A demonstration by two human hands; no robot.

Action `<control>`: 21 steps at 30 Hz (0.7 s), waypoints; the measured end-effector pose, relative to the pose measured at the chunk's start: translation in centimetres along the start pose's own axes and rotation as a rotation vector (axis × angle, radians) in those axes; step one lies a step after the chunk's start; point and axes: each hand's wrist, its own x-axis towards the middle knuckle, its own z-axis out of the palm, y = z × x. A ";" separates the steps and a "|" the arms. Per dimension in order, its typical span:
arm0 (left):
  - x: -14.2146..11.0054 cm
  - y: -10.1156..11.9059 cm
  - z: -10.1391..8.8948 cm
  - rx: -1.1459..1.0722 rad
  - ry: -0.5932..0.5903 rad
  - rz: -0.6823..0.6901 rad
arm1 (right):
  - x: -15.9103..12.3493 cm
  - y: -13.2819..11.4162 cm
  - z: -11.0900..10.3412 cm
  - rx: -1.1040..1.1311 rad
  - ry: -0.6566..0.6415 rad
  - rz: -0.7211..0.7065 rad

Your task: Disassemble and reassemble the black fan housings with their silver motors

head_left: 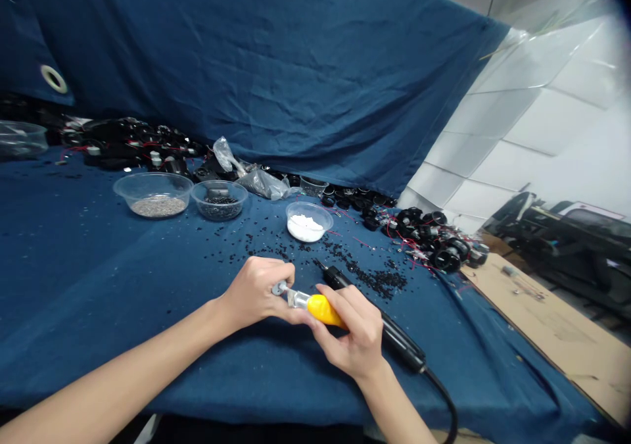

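Note:
My left hand [254,293] is closed around a small part, of which a grey round disc [279,288] shows between the fingers. My right hand [359,329] grips a yellow-handled tool [323,310] with a flat silver metal end. That metal end meets the small part at my left fingertips; the exact contact is too small to make out. Beneath and beside my right hand lies a black electric screwdriver [401,342], its bit pointing up and left and its cord running off toward the lower right.
Clear bowls hold grey small pieces [158,206], black pieces [221,208] and white material [305,228]. Black bits [379,279] are scattered on the blue cloth [98,286]. Black round parts with red wires [438,243] pile up at right. A plastic bag [266,182] lies behind.

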 end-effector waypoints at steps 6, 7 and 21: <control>-0.1 0.0 0.0 -0.001 -0.023 0.026 | -0.1 0.0 0.0 0.018 -0.019 -0.007; -0.1 0.0 0.0 -0.002 -0.027 0.032 | -0.1 0.0 0.0 0.022 -0.022 -0.009; 0.1 0.2 0.0 0.000 -0.026 0.042 | 0.0 -0.1 -0.1 0.034 -0.024 -0.010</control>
